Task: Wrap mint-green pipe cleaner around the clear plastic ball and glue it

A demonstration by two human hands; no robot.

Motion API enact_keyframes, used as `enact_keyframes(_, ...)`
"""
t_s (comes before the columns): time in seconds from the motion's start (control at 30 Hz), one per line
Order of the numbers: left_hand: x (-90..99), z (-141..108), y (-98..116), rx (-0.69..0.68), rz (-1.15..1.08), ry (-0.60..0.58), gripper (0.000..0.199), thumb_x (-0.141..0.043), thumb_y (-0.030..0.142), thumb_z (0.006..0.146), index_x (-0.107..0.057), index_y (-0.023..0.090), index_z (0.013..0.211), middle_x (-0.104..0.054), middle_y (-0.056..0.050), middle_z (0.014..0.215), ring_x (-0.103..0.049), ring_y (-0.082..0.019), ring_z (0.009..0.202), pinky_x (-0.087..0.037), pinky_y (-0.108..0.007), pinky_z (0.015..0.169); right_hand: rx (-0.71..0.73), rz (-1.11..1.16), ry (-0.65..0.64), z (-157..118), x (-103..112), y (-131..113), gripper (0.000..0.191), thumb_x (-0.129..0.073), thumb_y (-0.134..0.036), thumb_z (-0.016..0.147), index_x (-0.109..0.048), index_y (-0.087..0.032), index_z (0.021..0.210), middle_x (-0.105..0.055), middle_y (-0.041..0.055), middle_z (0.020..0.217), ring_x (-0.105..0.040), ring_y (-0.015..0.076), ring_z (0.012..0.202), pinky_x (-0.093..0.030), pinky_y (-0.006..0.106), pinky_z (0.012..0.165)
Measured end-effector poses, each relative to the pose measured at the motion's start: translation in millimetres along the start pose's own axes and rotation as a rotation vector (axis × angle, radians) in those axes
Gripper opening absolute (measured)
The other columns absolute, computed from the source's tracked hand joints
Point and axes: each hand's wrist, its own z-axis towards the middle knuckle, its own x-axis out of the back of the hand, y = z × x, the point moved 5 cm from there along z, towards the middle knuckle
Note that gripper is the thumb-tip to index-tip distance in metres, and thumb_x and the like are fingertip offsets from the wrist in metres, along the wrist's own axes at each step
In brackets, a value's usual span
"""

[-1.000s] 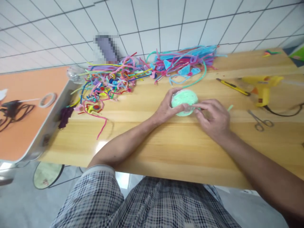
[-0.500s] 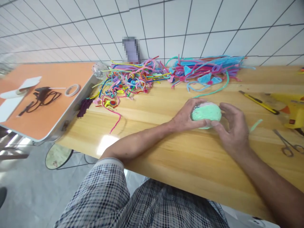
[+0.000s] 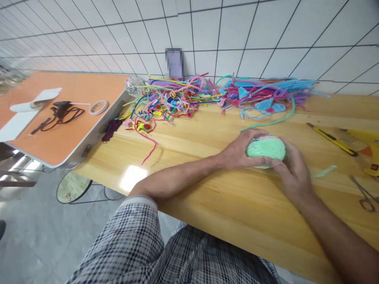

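Note:
A rounded mint-green object is held between both hands over the wooden table. My left hand wraps its left side, thumb along the front. On the right side my right hand grips it, its thumb meeting the left thumb at the front edge. A clear, shiny part with some pink shows at the object's top; its underside is hidden. Right of my right hand lies a short mint-green strip. A long green pipe cleaner curves behind the hands.
Colourful pipe cleaners are heaped along the wall, with blue and pink ones further right. A yellow cutter, scissors and a yellow tool lie at right. An orange board at left bears a tape roll.
The camera view has shifted, so most table items appear further right. My right hand's fingers have closed in around the far right side of the green object. Both hands still hold it.

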Motion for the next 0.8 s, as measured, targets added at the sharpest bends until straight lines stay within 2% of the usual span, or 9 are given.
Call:
enact_keyframes(0.2, 1.2, 2, -3, 0.004, 0.035, -0.013, 0.082, -0.085, 0.071, 0.091, -0.057, 0.022, 0.151, -0.062, -0.018, 0.161, -0.060, -0.036, 0.153, -0.048, -0.055, 0.132, 0.027, 0.004, 0.070, 2, -1, 9, 0.075, -0.079, -0.074, 0.093, -0.069, -0.034, 0.156, -0.077, 0.0172, 0.151, -0.079, 0.0386, 0.131, -0.066, 0.060, 0.109)
enact_keyframes(0.33, 3.6, -2, 2, -0.008, 0.026, -0.008, 0.093, -0.087, 0.076, 0.086, -0.053, 0.022, 0.154, -0.060, -0.021, 0.163, -0.058, -0.039, 0.155, -0.045, -0.057, 0.134, 0.016, 0.021, 0.045, 1, -5, 0, 0.073, -0.068, -0.076, 0.101, -0.065, -0.029, 0.157, -0.074, 0.0165, 0.155, -0.074, 0.0351, 0.139, -0.063, 0.058, 0.116)
enact_keyframes(0.43, 4.7, -4, 0, 0.011, 0.042, -0.031, 0.104, -0.085, 0.080, 0.086, -0.046, 0.020, 0.161, -0.056, -0.021, 0.166, -0.057, -0.037, 0.158, -0.045, -0.053, 0.136, -0.013, 0.067, 0.007, 3, -8, -6, 0.077, -0.068, -0.080, 0.099, -0.062, -0.027, 0.155, -0.074, 0.0156, 0.153, -0.075, 0.0329, 0.135, -0.063, 0.053, 0.113)
enact_keyframes(0.5, 5.7, -4, -3, 0.029, 0.049, -0.030, 0.106, -0.085, 0.080, 0.086, -0.044, 0.020, 0.163, -0.055, -0.021, 0.167, -0.057, -0.036, 0.158, -0.045, -0.052, 0.137, -0.022, 0.078, 0.033, 4, -7, -8, 0.075, -0.069, -0.079, 0.099, -0.063, -0.027, 0.152, -0.073, 0.0160, 0.152, -0.074, 0.0313, 0.134, -0.064, 0.049, 0.108)
enact_keyframes(0.57, 6.1, -4, -4, 0.032, 0.051, -0.021, 0.106, -0.086, 0.081, 0.085, -0.045, 0.021, 0.162, -0.057, -0.020, 0.166, -0.058, -0.036, 0.157, -0.046, -0.052, 0.136, 0.001, 0.062, 0.126, 5, -1, -13, 0.070, -0.076, -0.077, 0.095, -0.066, -0.027, 0.142, -0.075, 0.0132, 0.141, -0.074, 0.0289, 0.128, -0.065, 0.043, 0.098)
enact_keyframes(0.67, 6.0, -6, -4, 0.050, 0.056, -0.003, 0.108, -0.085, 0.084, 0.084, -0.044, 0.023, 0.163, -0.056, -0.020, 0.166, -0.058, -0.036, 0.157, -0.048, -0.052, 0.135, 0.027, 0.045, 0.240, 4, 6, -21, 0.057, -0.085, -0.072, 0.089, -0.068, -0.027, 0.118, -0.074, 0.0026, 0.108, -0.073, 0.0212, 0.099, -0.059, 0.036, 0.083)
enact_keyframes(0.73, 6.0, -7, -4, 0.056, 0.062, 0.006, 0.108, -0.084, 0.085, 0.084, -0.044, 0.022, 0.162, -0.056, -0.020, 0.167, -0.057, -0.036, 0.158, -0.048, -0.052, 0.135, 0.020, 0.043, 0.231, 5, 8, -26, 0.047, -0.088, -0.067, 0.089, -0.066, -0.027, 0.104, -0.068, -0.0036, 0.088, -0.065, 0.0168, 0.080, -0.054, 0.034, 0.075)
enact_keyframes(0.8, 6.6, -8, -5, 0.054, 0.074, 0.013, 0.108, -0.083, 0.086, 0.084, -0.045, 0.022, 0.162, -0.056, -0.020, 0.167, -0.057, -0.037, 0.159, -0.048, -0.052, 0.135, 0.020, 0.034, 0.185, 6, 7, -31, 0.041, -0.087, -0.062, 0.092, -0.065, -0.027, 0.093, -0.064, -0.0055, 0.077, -0.059, 0.0156, 0.071, -0.050, 0.033, 0.072)
